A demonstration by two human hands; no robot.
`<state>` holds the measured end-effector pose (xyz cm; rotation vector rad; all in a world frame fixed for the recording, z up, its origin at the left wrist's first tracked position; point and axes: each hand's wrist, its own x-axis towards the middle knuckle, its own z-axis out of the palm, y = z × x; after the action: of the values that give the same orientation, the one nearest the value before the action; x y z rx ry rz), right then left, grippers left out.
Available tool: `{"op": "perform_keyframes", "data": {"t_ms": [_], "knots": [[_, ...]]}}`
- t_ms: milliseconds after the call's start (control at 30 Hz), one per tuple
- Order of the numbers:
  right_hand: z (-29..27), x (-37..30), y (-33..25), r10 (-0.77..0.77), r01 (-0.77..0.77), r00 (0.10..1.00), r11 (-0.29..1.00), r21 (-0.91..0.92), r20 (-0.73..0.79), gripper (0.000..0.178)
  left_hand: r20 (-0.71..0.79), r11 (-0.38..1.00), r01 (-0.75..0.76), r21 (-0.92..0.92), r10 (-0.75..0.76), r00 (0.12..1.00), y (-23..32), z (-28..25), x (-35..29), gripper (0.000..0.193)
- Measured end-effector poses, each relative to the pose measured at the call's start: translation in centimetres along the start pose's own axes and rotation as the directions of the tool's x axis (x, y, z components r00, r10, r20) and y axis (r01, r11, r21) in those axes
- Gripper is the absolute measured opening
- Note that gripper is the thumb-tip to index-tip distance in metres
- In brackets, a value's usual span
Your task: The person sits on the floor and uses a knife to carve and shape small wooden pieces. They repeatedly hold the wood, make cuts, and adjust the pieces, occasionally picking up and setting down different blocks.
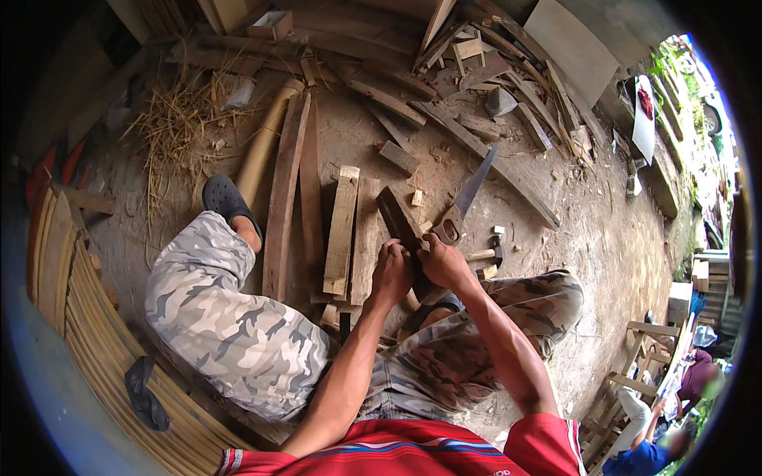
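A short dark wooden board point(399, 216) stands out lengthwise between my legs, its near part between my two hands. My left hand point(393, 274) is closed on its left edge, and my right hand point(444, 263) is closed on the right edge. Just beyond the right hand lies a handsaw point(475, 190), wooden handle toward me and blade pointing away. A hammer point(486, 254) rests on the ground to the right of that hand. Two lighter timber pieces, a pale beam point(341, 230) and a brownish one point(365, 242), lie left of the board.
Long planks point(287, 190) and a bamboo pole point(270, 139) lie to the left, near dry straw point(186, 115). Scrap wood point(548, 95) is piled at the far right. Curved strips point(111, 357) stand at my left. Other people point(663, 444) are at the lower right.
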<state>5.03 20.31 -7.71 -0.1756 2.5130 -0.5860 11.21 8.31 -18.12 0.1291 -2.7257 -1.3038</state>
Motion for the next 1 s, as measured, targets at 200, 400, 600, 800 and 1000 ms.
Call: {"op": "perform_keyframes", "data": {"t_ms": [200,400,600,800,1000], "knots": [[-2.3,-2.4,0.9,0.038,-0.040,0.996,0.999,0.026,0.084,0.049,-0.053,0.845,0.522,-0.115,-0.530,0.846,-3.7,-5.2,2.3,0.031],[-2.1,-2.2,1.2,0.046,-0.046,0.995,0.999,-0.011,0.089,0.050,0.137,0.797,0.594,-0.104,-0.580,0.803,0.8,-5.1,3.0,0.039],[-2.3,-2.0,0.1,0.064,-0.062,0.998,0.996,0.065,-0.025,0.046,0.043,0.888,0.359,-0.289,-0.362,0.931,2.8,-2.4,0.3,0.041],[-2.0,-1.2,0.7,0.088,-0.076,0.992,0.989,0.124,-0.095,0.048,-0.120,0.980,0.163,-0.114,-0.177,0.977,5.5,-2.2,-0.2,0.028],[-2.2,-1.7,0.3,0.047,-0.034,0.993,0.992,0.123,-0.108,0.047,-0.085,0.963,0.219,-0.155,-0.234,0.969,6.2,-3.5,0.2,0.019]]}}
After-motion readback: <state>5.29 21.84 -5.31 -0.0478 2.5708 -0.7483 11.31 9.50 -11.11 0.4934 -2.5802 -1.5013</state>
